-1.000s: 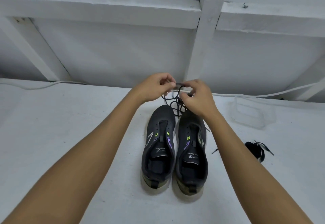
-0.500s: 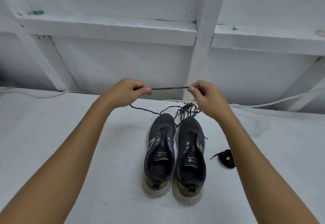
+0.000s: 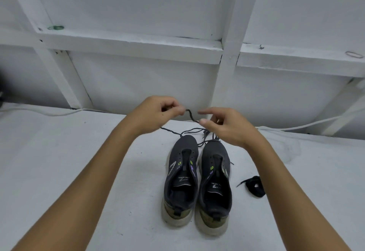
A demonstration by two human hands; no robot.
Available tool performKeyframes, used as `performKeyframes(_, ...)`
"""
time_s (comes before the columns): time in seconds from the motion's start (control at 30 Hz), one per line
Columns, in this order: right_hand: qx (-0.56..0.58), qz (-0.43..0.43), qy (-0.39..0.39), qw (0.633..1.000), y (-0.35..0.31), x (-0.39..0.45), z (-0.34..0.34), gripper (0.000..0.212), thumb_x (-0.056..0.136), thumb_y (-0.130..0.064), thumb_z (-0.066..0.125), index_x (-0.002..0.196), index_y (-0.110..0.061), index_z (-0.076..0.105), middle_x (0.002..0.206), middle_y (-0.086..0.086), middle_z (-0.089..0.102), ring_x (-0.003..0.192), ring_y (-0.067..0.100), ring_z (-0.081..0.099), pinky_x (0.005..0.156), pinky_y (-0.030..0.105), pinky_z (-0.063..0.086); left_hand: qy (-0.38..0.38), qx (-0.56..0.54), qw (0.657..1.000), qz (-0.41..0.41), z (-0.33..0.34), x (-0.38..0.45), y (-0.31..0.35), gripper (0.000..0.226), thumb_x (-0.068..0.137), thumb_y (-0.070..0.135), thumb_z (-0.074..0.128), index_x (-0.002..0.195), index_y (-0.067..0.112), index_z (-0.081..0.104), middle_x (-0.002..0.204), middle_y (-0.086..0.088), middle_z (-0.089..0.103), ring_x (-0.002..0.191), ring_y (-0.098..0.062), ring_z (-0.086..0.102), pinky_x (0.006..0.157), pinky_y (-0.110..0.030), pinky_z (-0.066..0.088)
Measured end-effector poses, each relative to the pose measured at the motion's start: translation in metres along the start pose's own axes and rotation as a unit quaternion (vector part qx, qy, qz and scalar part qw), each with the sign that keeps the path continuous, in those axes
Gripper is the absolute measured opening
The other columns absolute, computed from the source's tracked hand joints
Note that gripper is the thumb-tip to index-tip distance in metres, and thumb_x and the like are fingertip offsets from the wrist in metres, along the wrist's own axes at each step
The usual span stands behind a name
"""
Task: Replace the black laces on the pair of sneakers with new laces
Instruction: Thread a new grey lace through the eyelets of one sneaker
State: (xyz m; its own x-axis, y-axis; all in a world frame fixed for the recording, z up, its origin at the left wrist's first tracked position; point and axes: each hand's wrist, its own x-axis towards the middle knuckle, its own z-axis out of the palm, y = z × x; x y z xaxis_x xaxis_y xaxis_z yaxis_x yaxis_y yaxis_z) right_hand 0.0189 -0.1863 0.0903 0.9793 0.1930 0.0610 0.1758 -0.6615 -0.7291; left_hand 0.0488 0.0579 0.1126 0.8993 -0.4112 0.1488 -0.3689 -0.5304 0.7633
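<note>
Two dark grey sneakers stand side by side on the white surface, toes away from me: the left sneaker (image 3: pixel 182 173) and the right sneaker (image 3: pixel 215 179), both without laces in their eyelets. A loose dark lace (image 3: pixel 190 114) lies in a tangle beyond the toes and rises between my hands. My left hand (image 3: pixel 158 112) pinches one part of it. My right hand (image 3: pixel 223 123) pinches it a short way along, the index finger stretched out; the stretch between sags in a small curve.
A coiled black lace bundle (image 3: pixel 254 186) lies on the surface to the right of the sneakers. A white cable (image 3: pixel 308 124) runs along the back edge below the white framed wall (image 3: pixel 138 85). Bare white surface (image 3: pixel 59 152) spreads on the left.
My hands have come closer together, so the lace that was stretched taut between them now sags. The view has tilted a little upward.
</note>
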Motion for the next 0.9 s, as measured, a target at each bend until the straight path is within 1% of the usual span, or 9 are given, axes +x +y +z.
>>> performKeyframes(0.1,0.006,-0.022,-0.013,1.000,-0.007,0.004,0.011,0.030,0.097,-0.043,0.063,0.127,-0.046,0.064,0.066,-0.010,0.056,0.059,-0.001,0.051,0.059,0.012,0.037,-0.020,-0.015,1.000,0.011,0.011,0.003,0.008,0.020,0.096,0.039,0.061,0.083,0.029,0.072,0.065,-0.002,0.047,0.060,-0.012,0.040,0.057,-0.029,0.034)
performKeyframes(0.17,-0.009,-0.027,-0.011,1.000,-0.008,0.005,0.015,0.010,0.098,-0.039,0.062,0.101,-0.038,0.072,0.062,-0.008,0.050,0.055,0.004,0.042,0.057,0.020,0.036,-0.034,-0.017,0.999,0.018,0.015,0.003,0.008,0.021,0.096,0.041,0.061,0.083,0.028,0.072,0.067,-0.006,0.051,0.061,-0.013,0.041,0.059,-0.030,0.035)
performKeyframes(0.23,-0.025,-0.023,0.007,0.999,-0.005,0.004,0.017,0.023,0.101,-0.033,0.058,0.083,-0.020,0.065,0.061,-0.004,0.047,0.055,0.007,0.039,0.057,0.027,0.034,-0.033,-0.012,0.999,0.004,0.012,0.001,0.006,0.022,0.096,0.041,0.060,0.083,0.027,0.071,0.067,-0.002,0.050,0.061,-0.011,0.041,0.059,-0.030,0.035)
performKeyframes(0.43,-0.035,0.080,0.178,0.980,0.027,-0.003,-0.013,0.019,0.094,-0.023,0.052,0.077,-0.020,0.058,0.070,0.000,0.065,0.061,0.021,0.053,0.060,0.032,0.041,-0.017,0.028,0.997,-0.064,-0.013,-0.016,-0.019,0.025,0.098,0.040,0.056,0.083,0.029,0.072,0.057,0.008,0.034,0.053,-0.010,0.032,0.055,-0.026,0.032)
performKeyframes(0.53,-0.047,0.048,0.154,0.986,0.027,-0.010,-0.005,0.003,0.091,-0.031,0.063,0.094,-0.031,0.065,0.089,-0.015,0.070,0.055,0.003,0.053,0.064,0.029,0.043,-0.018,0.015,0.998,-0.061,-0.009,-0.018,-0.016,0.024,0.098,0.040,0.056,0.083,0.029,0.071,0.055,0.010,0.032,0.054,-0.011,0.031,0.057,-0.028,0.031)
performKeyframes(0.67,-0.078,-0.063,0.083,0.991,-0.002,-0.009,0.024,0.055,0.090,-0.050,0.067,0.141,-0.041,0.050,0.108,-0.020,0.060,0.076,-0.015,0.051,0.078,0.022,0.045,-0.058,-0.004,0.998,-0.007,0.011,-0.007,0.009,0.024,0.098,0.040,0.057,0.084,0.027,0.071,0.064,-0.004,0.050,0.057,-0.013,0.037,0.057,-0.030,0.034)
performKeyframes(0.73,-0.083,-0.080,0.081,0.990,-0.011,-0.006,0.030,0.039,0.094,-0.046,0.064,0.132,-0.043,0.059,0.097,-0.020,0.061,0.077,-0.012,0.052,0.075,0.024,0.043,-0.064,-0.001,0.998,0.011,0.016,-0.002,0.015,0.024,0.099,0.038,0.056,0.084,0.027,0.071,0.074,-0.013,0.059,0.059,-0.019,0.041,0.059,-0.029,0.036)
performKeyframes(0.8,-0.014,-0.062,0.081,0.995,-0.010,-0.004,0.029,0.014,0.098,-0.034,0.062,0.108,-0.035,0.072,0.077,-0.022,0.063,0.064,-0.001,0.052,0.066,0.023,0.040,-0.050,0.002,0.999,0.008,0.015,-0.003,0.014,0.024,0.099,0.037,0.056,0.082,0.027,0.070,0.064,-0.002,0.053,0.053,-0.011,0.038,0.054,-0.022,0.033)
performKeyframes(0.9,0.063,-0.039,0.069,0.995,-0.004,-0.010,0.028,0.011,0.099,-0.025,0.062,0.091,-0.029,0.069,0.071,-0.025,0.062,0.053,0.008,0.045,0.057,0.019,0.037,-0.055,0.013,0.998,-0.009,0.015,-0.007,0.007,0.024,0.098,0.041,0.057,0.081,0.029,0.069,0.055,0.011,0.040,0.051,-0.007,0.034,0.049,-0.019,0.029)
